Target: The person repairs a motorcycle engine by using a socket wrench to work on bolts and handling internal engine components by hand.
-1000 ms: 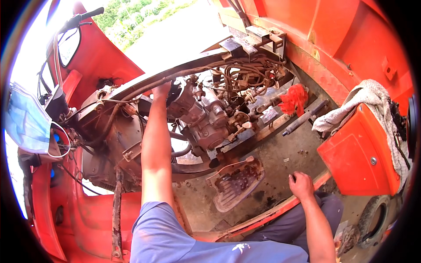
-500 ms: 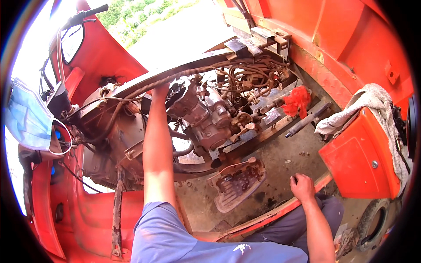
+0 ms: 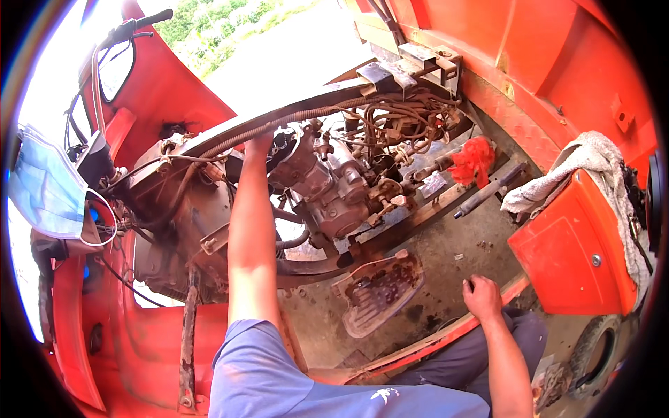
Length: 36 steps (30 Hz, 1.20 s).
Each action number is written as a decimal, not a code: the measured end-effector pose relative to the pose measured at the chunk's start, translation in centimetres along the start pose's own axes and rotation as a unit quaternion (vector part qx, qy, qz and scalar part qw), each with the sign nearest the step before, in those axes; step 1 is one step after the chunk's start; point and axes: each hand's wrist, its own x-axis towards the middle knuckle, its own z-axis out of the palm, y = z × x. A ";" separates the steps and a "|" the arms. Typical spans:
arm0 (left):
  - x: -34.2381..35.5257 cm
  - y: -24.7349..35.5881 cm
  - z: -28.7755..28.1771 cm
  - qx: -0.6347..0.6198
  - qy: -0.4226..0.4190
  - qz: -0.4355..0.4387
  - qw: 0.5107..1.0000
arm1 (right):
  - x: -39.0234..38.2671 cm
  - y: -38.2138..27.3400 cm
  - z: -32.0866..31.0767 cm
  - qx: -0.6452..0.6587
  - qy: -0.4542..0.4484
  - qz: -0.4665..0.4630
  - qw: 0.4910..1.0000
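Little has shifted since the earlier frames: the right hand (image 3: 481, 298) has slid slightly toward the lower right, while the left arm stays raised into the machinery. Lower centre, a blue sleeve (image 3: 279, 376) fills the near edge. Lower right, the right hand rests loosely curled, gripping nothing, on the red floor edge (image 3: 418, 348) beside the person's grey trouser leg. Just left of it, centre frame, a rusty foot pedal (image 3: 380, 292) lies on the dirty floor plate. Further up, the engine block (image 3: 334, 188) sits at centre, tangled in hoses and cables. The left hand (image 3: 259, 143) reaches to the curved frame bar (image 3: 293, 122) above the engine, its fingers hidden behind the bar, so its grip cannot be told. Right of the engine, a red rag (image 3: 474, 160) lies among the linkages; a pale cloth (image 3: 592, 174) drapes over the red side panel (image 3: 564, 251) at right. Upper left, a handlebar (image 3: 136, 26) rises; a blue face mask (image 3: 42, 184) hangs at the left edge.
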 end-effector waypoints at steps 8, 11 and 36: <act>-0.9 -0.3 -1.7 -0.040 0.044 0.027 0.998 | 0.3 -0.1 0.0 0.004 0.001 -0.003 1.000; -1.0 0.8 -2.1 -0.147 0.093 -0.024 0.985 | 0.1 0.1 0.1 -0.010 -0.002 -0.008 1.000; -0.6 -2.0 -0.1 -0.220 0.042 0.003 0.975 | 0.4 -0.2 0.2 0.003 -0.002 -0.010 1.000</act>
